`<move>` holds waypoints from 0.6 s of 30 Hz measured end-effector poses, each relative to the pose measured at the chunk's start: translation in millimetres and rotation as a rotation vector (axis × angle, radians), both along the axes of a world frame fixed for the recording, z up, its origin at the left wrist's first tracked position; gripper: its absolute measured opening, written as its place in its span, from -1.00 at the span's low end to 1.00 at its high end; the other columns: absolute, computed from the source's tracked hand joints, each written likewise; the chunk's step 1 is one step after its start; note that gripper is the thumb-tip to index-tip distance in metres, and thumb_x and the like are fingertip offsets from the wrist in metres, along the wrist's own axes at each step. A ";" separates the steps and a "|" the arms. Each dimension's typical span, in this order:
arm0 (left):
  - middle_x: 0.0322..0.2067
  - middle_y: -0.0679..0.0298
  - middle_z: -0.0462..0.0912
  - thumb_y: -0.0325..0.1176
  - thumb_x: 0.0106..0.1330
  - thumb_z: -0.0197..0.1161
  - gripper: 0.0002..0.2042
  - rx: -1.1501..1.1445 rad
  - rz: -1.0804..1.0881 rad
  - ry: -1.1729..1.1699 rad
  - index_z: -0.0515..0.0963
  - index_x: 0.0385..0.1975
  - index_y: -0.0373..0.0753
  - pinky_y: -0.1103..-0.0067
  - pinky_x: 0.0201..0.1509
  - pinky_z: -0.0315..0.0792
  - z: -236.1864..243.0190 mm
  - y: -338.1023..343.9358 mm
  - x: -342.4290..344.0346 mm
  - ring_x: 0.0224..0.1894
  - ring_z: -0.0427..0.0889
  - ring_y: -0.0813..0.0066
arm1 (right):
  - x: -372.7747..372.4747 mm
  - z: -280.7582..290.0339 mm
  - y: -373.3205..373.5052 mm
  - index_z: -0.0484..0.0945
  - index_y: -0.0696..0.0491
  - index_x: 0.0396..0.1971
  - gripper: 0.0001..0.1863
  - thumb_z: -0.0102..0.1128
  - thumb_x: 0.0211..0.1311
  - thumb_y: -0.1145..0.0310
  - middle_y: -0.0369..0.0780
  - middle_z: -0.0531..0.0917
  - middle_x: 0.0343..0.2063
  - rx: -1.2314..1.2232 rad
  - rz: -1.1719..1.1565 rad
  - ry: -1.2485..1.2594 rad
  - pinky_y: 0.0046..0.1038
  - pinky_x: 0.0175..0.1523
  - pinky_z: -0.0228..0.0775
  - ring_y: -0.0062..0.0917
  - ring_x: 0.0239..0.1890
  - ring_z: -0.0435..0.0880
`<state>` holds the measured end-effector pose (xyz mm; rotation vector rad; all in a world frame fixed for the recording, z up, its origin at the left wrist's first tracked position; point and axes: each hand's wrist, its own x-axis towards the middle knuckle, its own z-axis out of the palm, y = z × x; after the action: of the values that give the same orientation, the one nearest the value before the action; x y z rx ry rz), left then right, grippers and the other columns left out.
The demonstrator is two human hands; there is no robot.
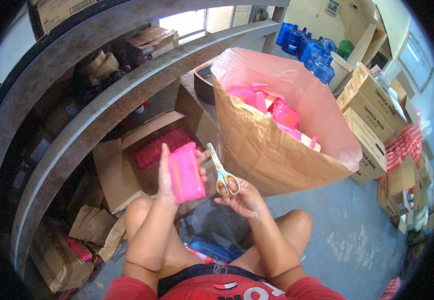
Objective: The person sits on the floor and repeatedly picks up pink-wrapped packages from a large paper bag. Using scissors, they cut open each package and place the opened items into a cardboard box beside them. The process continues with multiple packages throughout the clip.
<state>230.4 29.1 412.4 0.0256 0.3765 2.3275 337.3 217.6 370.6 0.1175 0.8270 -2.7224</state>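
My left hand [165, 175] is wrapped round a bright pink plastic-wrapped packet [186, 174], held up before the open cardboard box [108, 170]. In my right hand [247, 199] is a pair of scissors [222, 175] with light blue and orange handles, blades pointing up and away from me. The scissors' tips are near the packet but apart from it. More pink packets [162, 148] lie in rows inside the box. A large brown paper sack [267, 162] with a pale lining stands open at the right, holding several loose pink packets [284, 114].
A metal shelf frame [102, 102] curves along the left, with cartons on it. Torn cardboard [93, 223] lies at lower left. Stacked cartons [372, 102] line the right side. Blue water jugs [322, 67] stand at the back. A dark round tub [204, 85] sits behind the sack.
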 end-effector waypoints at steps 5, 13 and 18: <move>0.10 -0.21 0.41 0.45 0.26 -0.19 -0.15 0.061 -0.114 0.086 0.49 -0.09 -0.41 0.37 -0.30 0.63 -6.8 15.6 14.6 -0.41 0.68 0.30 | 2.9 5.6 -6.3 0.51 0.13 -0.07 -0.70 0.13 0.35 0.24 -0.21 0.66 -0.26 -0.229 0.034 -0.027 -0.25 0.01 0.58 -0.55 -0.43 0.65; -0.06 -0.16 0.55 0.42 0.28 -0.22 -0.16 -0.050 -0.002 0.119 0.50 -0.13 -0.42 0.38 -0.29 0.63 -8.3 19.2 14.0 -0.42 0.67 0.28 | 6.9 9.7 2.1 0.52 0.17 -0.08 -0.70 0.11 0.35 0.26 -0.14 0.67 -0.23 0.016 -0.110 -0.099 -0.30 -0.03 0.59 -0.46 -0.37 0.69; -0.15 -0.05 0.59 0.42 0.29 -0.21 -0.18 -0.091 -0.089 0.169 0.48 -0.07 -0.38 0.36 -0.30 0.63 -8.7 18.0 14.6 -0.40 0.68 0.28 | 8.8 11.6 -0.3 0.54 0.16 -0.11 -0.72 0.16 0.33 0.26 -0.15 0.68 -0.27 0.214 -0.172 -0.168 -0.39 -0.22 0.62 -0.46 -0.44 0.68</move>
<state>244.9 47.1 403.7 0.1917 0.5541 2.2242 346.2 217.3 382.2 0.4761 1.1009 -2.7223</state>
